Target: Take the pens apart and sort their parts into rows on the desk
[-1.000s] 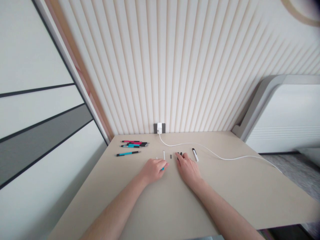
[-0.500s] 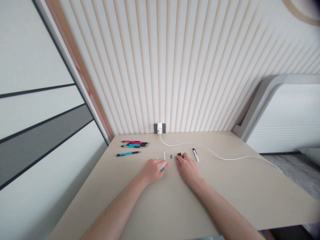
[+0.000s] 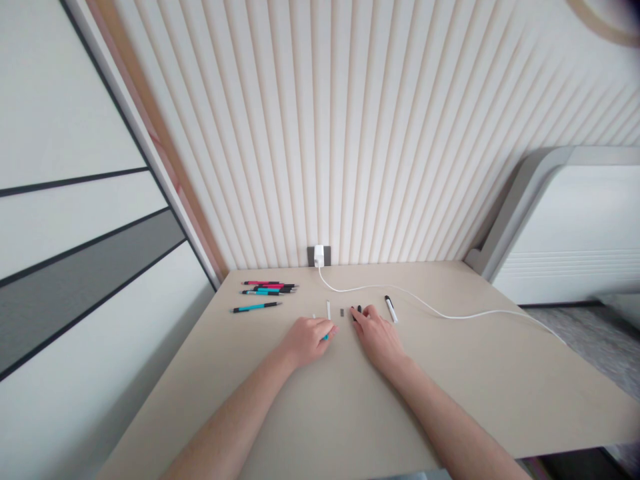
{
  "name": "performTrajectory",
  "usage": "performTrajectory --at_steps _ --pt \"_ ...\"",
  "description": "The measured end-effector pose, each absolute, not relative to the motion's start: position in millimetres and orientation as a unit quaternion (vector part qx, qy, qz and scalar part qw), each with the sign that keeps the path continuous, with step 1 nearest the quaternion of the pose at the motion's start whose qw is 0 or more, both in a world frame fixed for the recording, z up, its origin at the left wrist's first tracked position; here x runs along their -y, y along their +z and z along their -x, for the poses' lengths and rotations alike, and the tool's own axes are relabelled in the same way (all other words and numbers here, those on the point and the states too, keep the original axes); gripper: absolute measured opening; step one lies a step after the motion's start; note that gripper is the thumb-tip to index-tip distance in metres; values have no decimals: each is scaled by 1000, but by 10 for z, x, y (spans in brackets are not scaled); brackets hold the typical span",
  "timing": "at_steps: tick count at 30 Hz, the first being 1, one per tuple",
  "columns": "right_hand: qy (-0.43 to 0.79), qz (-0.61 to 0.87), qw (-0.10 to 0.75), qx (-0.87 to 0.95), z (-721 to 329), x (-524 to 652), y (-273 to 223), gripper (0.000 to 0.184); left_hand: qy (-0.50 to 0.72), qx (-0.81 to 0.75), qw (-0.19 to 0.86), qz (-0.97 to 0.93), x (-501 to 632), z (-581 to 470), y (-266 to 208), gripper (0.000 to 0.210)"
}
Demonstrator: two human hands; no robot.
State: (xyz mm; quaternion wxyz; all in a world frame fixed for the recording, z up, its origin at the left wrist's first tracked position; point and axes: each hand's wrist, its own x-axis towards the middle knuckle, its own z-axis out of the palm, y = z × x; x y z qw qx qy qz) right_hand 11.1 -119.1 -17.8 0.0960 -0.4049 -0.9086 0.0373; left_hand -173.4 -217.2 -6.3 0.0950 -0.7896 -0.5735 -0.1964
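Note:
My left hand (image 3: 310, 340) is closed around a turquoise pen barrel (image 3: 326, 337), most of it hidden by the fingers. Just beyond that hand lies a thin white stick (image 3: 329, 309), like a refill. A small grey piece (image 3: 342, 312) rests on the table between the hands. My right hand (image 3: 379, 335) is low over the table, its fingertips closed on a small black piece that they mostly cover. Another small black piece (image 3: 359, 309) shows right at these fingers. To the right of them lies a white pen with a black end (image 3: 391, 309).
Several red and turquoise pens (image 3: 270, 288) lie in a group at the back left, with one turquoise pen (image 3: 256, 307) in front. A white charger (image 3: 319, 256) sits in the wall socket. Its white cable (image 3: 425, 306) runs across the table (image 3: 320, 413) to the right.
The fingertips of my right hand have shifted slightly over the black pieces, with the index finger stretched a little further. My left hand stays in place with the turquoise barrel.

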Motion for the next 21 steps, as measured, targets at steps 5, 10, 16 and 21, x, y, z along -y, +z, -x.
performTrajectory --at_steps 5,10,16,21 --pt "50 412 95 905 -106 1212 -141 32 -197 572 100 790 2171 1732 -64 31" --pt "56 410 95 905 -101 1221 -130 27 -197 572 102 790 2174 1729 -63 32" --pt "45 410 97 906 -83 1214 -133 25 -199 571 102 790 2172 1732 -66 32" --pt "58 411 89 906 -87 1193 -134 24 -197 573 101 789 2172 1732 -61 32"
